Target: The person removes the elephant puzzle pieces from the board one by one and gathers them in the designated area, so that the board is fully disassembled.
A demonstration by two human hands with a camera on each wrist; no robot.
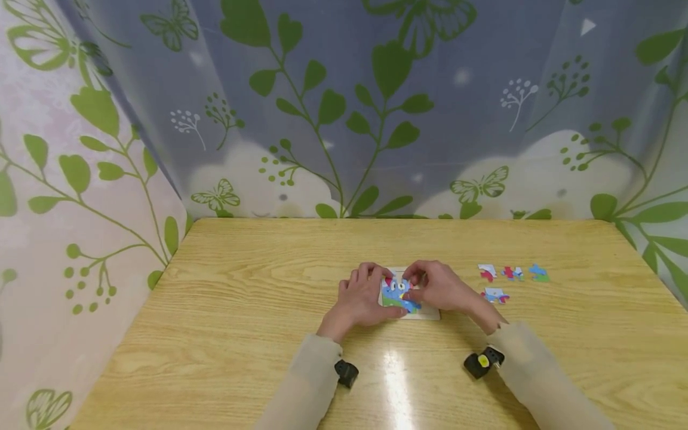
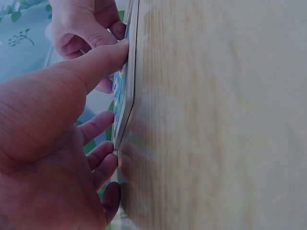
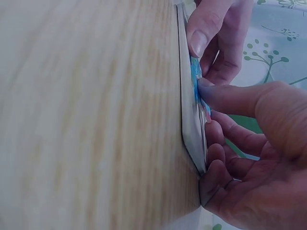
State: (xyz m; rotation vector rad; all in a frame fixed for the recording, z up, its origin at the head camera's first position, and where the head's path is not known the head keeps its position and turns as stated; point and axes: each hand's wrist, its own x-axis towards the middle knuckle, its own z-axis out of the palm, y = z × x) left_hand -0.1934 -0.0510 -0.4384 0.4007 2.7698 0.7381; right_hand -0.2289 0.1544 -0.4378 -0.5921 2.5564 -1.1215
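Note:
A jigsaw puzzle board with a pale frame lies flat on the table, its picture partly filled by blue, green and red pieces. My left hand spans its left side, the fairly straight thumb resting on the lower pieces and the other fingers along the far left edge. From the right, my right hand pinches a blue and red puzzle piece between thumb and forefinger, at the right part of the picture. In the right wrist view the thumb covers part of this piece. Both hands hide portions of the board.
Several loose puzzle pieces lie right of the board, among them a white and red piece, a blue and green piece and a white and blue piece. The wooden table meets a patterned curtain behind.

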